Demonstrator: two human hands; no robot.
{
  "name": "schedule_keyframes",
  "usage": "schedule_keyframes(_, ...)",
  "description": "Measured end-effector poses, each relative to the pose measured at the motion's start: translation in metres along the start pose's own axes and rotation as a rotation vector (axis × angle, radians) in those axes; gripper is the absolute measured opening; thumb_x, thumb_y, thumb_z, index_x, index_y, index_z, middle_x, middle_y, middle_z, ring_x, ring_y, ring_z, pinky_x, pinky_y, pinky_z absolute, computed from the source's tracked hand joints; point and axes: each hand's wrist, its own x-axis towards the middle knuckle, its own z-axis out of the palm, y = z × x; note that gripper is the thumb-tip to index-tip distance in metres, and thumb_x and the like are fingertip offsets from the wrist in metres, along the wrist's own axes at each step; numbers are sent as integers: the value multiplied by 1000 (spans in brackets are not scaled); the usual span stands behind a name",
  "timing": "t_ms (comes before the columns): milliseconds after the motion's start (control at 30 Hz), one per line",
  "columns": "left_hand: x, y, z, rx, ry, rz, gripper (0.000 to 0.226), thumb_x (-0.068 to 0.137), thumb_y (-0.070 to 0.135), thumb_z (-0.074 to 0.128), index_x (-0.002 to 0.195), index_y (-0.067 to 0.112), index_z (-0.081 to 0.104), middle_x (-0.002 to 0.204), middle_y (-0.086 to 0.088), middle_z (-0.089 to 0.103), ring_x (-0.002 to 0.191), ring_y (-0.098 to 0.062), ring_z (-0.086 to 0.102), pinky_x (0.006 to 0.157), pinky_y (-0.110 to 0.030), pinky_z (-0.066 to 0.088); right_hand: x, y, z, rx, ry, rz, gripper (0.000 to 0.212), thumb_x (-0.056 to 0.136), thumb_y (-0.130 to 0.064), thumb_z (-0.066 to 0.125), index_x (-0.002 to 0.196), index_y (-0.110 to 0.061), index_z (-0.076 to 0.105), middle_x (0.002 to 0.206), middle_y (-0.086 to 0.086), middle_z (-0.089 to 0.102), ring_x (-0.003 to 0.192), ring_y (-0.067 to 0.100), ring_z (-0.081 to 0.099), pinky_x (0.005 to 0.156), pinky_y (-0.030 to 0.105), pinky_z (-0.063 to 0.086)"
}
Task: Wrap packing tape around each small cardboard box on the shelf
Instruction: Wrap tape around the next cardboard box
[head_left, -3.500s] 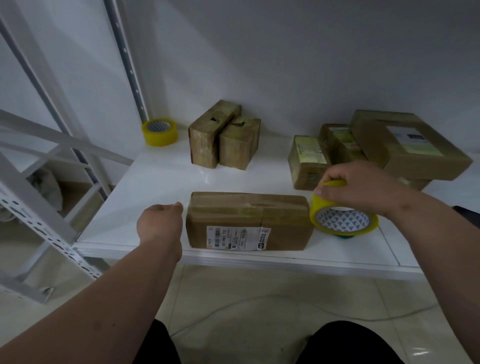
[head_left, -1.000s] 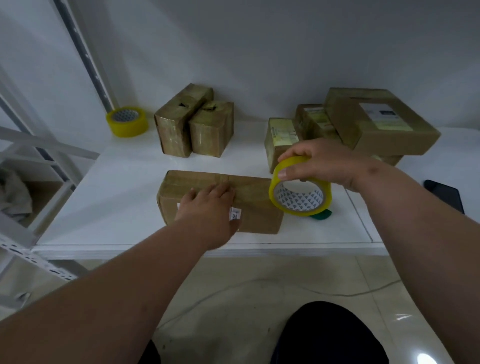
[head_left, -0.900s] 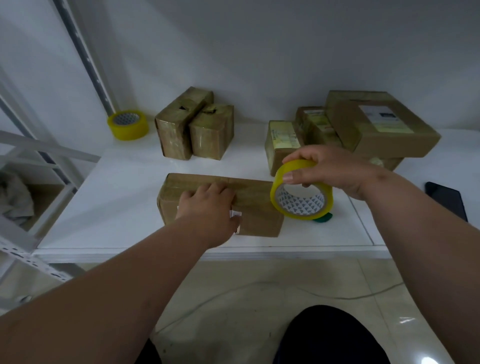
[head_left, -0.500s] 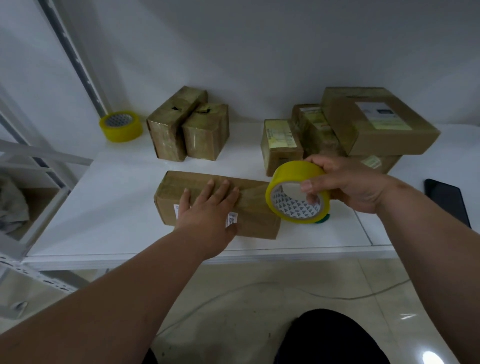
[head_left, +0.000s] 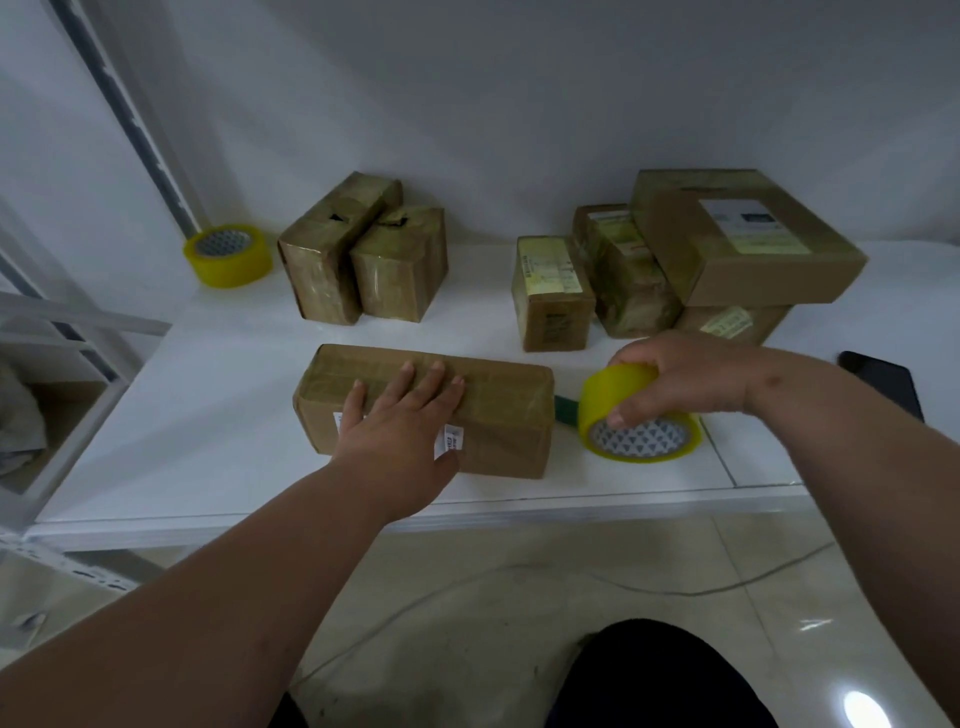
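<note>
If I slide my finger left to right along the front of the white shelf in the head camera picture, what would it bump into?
Left hand pressing flat on the long brown cardboard box → small dark green thing → yellow roll of packing tape gripped by the right hand → flat black phone.

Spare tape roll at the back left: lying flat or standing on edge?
Lying flat: the spare tape roll rests on the shelf with its core hole facing up.

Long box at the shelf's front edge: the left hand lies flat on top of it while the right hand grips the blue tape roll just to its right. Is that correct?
Not quite: the tape roll is yellow, not blue, as the head view shows. The rest holds: the left hand lies flat on the long box, and the right hand grips the roll just to its right.
</note>
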Motion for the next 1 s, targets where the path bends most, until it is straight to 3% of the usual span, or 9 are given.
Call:
schedule_keyframes(200,6,2,-7,31,-80,-10,83,87,65,43,149,46,-10,160,16,-15,148,-15,-14,115,-58,-5,19,-6,27,16,-11,11,43,65,-48,81,100,-28,66,98,-6,65,89,11,61,82,36,55)
schedule_keyframes(300,5,13,-6,107,-33,48,87,85,69,39,143,50,-22,158,15,-23,146,-19,-22,109,-66,-10,21,-6,33,97,-8,27,40,66,-43,83,98,-27,65,99,-3,65,91,14,62,83,38,54)
schedule_keyframes(400,5,29,0,146,16,133,83,89,66,35,151,36,-11,160,10,-18,146,-12,-20,109,-61,-16,18,0,40,186,7,33,38,68,-37,83,97,-24,63,101,2,65,92,16,62,83,38,54)
schedule_keyframes(500,11,36,-3,78,-7,112,81,91,59,40,153,28,0,162,10,-12,148,-9,-11,115,-58,-5,16,6,46,283,43,41,39,68,-31,82,97,-26,57,100,2,62,92,17,61,77,36,52)
schedule_keyframes(633,14,48,-1,120,-44,123,77,94,57,38,152,34,-7,159,13,-20,148,-11,-15,111,-68,-5,15,6,53,348,94,17,40,68,-28,83,92,-27,51,95,1,58,87,17,59,64,29,46)
schedule_keyframes(700,20,50,-6,109,-57,114,70,94,55,39,152,38,3,161,15,-10,149,-12,-5,111,-65,1,14,8,54,392,95,14,43,68,-25,84,95,-28,51,98,1,58,89,18,59,64,29,46)
schedule_keyframes(833,29,51,-15,117,93,148,62,83,54,53,138,37,32,153,7,21,136,-21,25,105,-49,22,5,21,53,288,1,51,59,69,-9,79,112,-28,42,105,1,49,92,18,53,63,28,45)
schedule_keyframes(900,32,56,-13,135,74,165,73,78,52,61,137,31,25,157,4,10,141,-24,13,109,-51,18,2,23,53,261,-5,69,58,72,-6,73,114,-27,39,100,6,50,86,20,54,60,30,44)
schedule_keyframes(1000,45,63,-17,145,-59,224,94,77,50,67,145,31,6,161,6,-14,148,-22,-12,114,-58,1,2,16,53,321,61,11,47,73,-6,70,107,-27,46,97,9,56,87,25,58,64,36,48)
